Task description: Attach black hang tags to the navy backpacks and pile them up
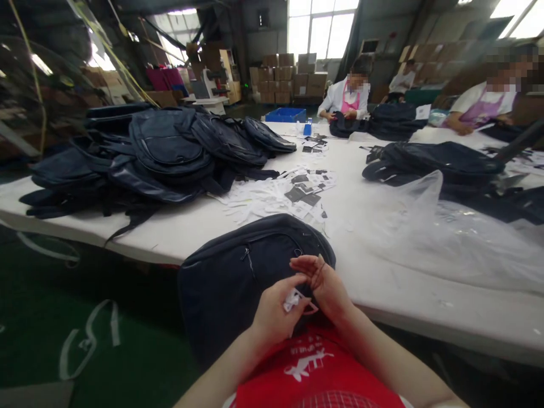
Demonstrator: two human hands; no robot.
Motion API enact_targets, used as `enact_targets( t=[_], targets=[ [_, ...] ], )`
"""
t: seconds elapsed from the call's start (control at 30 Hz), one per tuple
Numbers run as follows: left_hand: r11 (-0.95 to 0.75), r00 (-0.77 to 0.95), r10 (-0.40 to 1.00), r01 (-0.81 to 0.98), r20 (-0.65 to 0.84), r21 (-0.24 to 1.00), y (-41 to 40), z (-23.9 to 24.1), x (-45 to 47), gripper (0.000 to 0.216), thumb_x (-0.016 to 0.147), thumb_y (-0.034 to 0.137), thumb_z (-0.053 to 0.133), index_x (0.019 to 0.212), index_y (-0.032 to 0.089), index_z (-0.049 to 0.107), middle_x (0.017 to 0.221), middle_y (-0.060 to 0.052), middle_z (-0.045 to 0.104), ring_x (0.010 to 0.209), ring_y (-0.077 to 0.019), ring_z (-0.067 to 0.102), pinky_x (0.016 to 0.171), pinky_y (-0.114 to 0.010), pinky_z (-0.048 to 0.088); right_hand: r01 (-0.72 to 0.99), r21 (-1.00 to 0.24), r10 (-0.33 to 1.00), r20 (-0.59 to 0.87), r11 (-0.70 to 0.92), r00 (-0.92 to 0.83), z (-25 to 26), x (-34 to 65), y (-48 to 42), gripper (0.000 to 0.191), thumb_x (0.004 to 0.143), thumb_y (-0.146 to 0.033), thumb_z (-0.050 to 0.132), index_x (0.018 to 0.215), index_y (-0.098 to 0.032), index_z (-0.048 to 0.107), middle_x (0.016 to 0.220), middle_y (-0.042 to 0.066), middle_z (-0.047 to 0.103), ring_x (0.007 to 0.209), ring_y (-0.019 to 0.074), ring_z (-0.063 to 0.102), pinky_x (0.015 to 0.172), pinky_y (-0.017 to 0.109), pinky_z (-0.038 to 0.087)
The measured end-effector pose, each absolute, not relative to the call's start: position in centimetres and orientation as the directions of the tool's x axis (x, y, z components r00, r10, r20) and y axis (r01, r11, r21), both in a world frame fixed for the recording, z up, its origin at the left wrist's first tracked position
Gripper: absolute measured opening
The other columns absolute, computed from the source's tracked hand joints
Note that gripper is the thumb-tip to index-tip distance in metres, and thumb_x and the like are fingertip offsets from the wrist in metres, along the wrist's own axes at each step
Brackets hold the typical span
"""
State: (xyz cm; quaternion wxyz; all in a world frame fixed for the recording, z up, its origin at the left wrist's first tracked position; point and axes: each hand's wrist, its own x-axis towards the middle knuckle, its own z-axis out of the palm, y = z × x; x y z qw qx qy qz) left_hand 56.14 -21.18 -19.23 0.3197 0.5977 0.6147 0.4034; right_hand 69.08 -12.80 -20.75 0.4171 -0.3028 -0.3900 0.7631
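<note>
A dark navy backpack [229,272] lies at the near edge of the white table, partly overhanging it toward me. My left hand [274,311] is closed around a small crumpled white strip [292,300], perhaps paper or tape, above the backpack's lower right part. Close beside it, my right hand [325,286] has its fingers stretched out, pointing left over the bag. I see nothing held in it, though its palm side is partly hidden. A zipper pull [245,253] hangs on the front of the backpack.
A large heap of navy backpacks [165,141] covers the table's left side. White strips [259,198] and black cards [301,195] lie scattered mid-table. Clear plastic bags [429,226] and more backpacks [437,158] are at right. Co-workers [346,102] handle bags beyond.
</note>
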Motion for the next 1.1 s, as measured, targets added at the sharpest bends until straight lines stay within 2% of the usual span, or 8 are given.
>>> enact_targets(
  t=[0.2,0.3,0.43,0.6,0.7,0.83,0.97,1.1],
  targets=[
    [-0.063,0.265,0.962,0.435,-0.061,0.898,-20.1,-18.4,57.0,0.015,0.083,0.023,0.057,0.085,0.018,0.071,0.083,-0.004,0.07,0.073,-0.0154,0.061,0.07,-0.026,0.046,-0.351,-0.894,0.881,-0.093,-0.279,-0.463,-20.8,69.2,-12.3,0.034,0.084,-0.05,0.064,0.098,-0.019,0.066,0.106,0.01,0.072,0.102,0.0229,0.067,0.08,0.032,0.052],
    [0.075,0.241,0.955,0.362,-0.171,0.929,-19.2,-18.8,57.7,0.019,0.082,0.031,0.061,0.074,0.016,0.069,0.07,-0.003,0.066,0.06,-0.0131,0.055,0.057,-0.024,0.041,-0.32,-0.917,0.88,-0.066,-0.24,-0.471,-20.5,69.4,-12.3,0.032,0.084,-0.048,0.063,0.096,-0.018,0.066,0.102,0.01,0.072,0.098,0.0221,0.067,0.079,0.032,0.052],
    [0.221,0.132,0.959,0.201,-0.25,0.954,-17.6,-18.5,57.3,0.033,0.076,0.045,0.068,0.066,0.014,0.065,0.061,-0.003,0.062,0.054,-0.0119,0.053,0.051,-0.023,0.039,-0.237,-0.96,0.855,-0.006,-0.15,-0.519,-20.1,71.3,-10.0,0.041,0.08,-0.038,0.063,0.115,-0.018,0.057,0.071,0.001,0.068,0.065,0.0162,0.064,0.061,0.028,0.048],
    [0.289,0.015,0.956,0.095,-0.292,0.952,-15.2,-16.2,55.0,0.041,0.067,0.052,0.075,0.074,0.012,0.07,0.066,-0.006,0.068,0.056,-0.0136,0.059,0.05,-0.022,0.043,0.257,-0.943,0.964,0.161,0.214,-0.213,-22.6,74.9,-3.5,0.044,0.074,-0.027,0.058,0.117,-0.017,0.057,0.071,-0.001,0.064,0.063,0.0149,0.058,0.065,0.029,0.046],
    [0.28,0.033,0.959,0.062,-0.282,0.958,-13.7,-15.3,53.9,0.04,0.07,0.051,0.075,0.074,0.011,0.07,0.066,-0.007,0.068,0.053,-0.0124,0.058,0.049,-0.021,0.043,0.504,-0.856,0.988,0.047,0.117,-0.15,-24.7,75.4,-0.2,0.034,0.065,-0.03,0.068,0.097,-0.017,0.067,0.08,0.004,0.067,0.072,0.0182,0.06,0.07,0.031,0.045],
    [0.251,0.067,0.967,-0.04,-0.248,0.967,-12.1,-13.8,53.8,0.036,0.071,0.046,0.076,0.074,0.011,0.069,0.07,-0.008,0.07,0.057,-0.0134,0.062,0.053,-0.021,0.046,0.46,-0.888,0.944,-0.14,0.014,-0.299,-25.8,74.4,1.8,0.013,0.055,-0.019,0.071,0.067,-0.017,0.068,0.06,0.001,0.064,0.065,0.0192,0.06,0.063,0.028,0.044],
    [0.239,0.112,0.965,-0.002,-0.237,0.971,-11.3,-11.9,55.2,0.036,0.072,0.046,0.075,0.075,0.011,0.07,0.069,-0.007,0.07,0.051,-0.0117,0.058,0.051,-0.022,0.045,0.301,-0.951,0.915,-0.181,-0.07,-0.359,-25.1,74.0,1.4,0.018,0.055,-0.016,0.067,0.074,-0.016,0.068,0.065,0.002,0.067,0.066,0.0192,0.063,0.063,0.027,0.048],
    [0.234,0.15,0.96,0.031,-0.236,0.972,-10.3,-11.6,57.1,0.038,0.07,0.047,0.075,0.076,0.011,0.071,0.066,-0.006,0.069,0.052,-0.0123,0.059,0.052,-0.023,0.046,0.101,-0.969,0.81,-0.245,-0.227,-0.532,-23.6,74.8,0.3,0.021,0.073,-0.032,0.058,0.078,-0.014,0.067,0.076,0.008,0.071,0.06,0.0168,0.063,0.06,0.028,0.053]
  ],
)
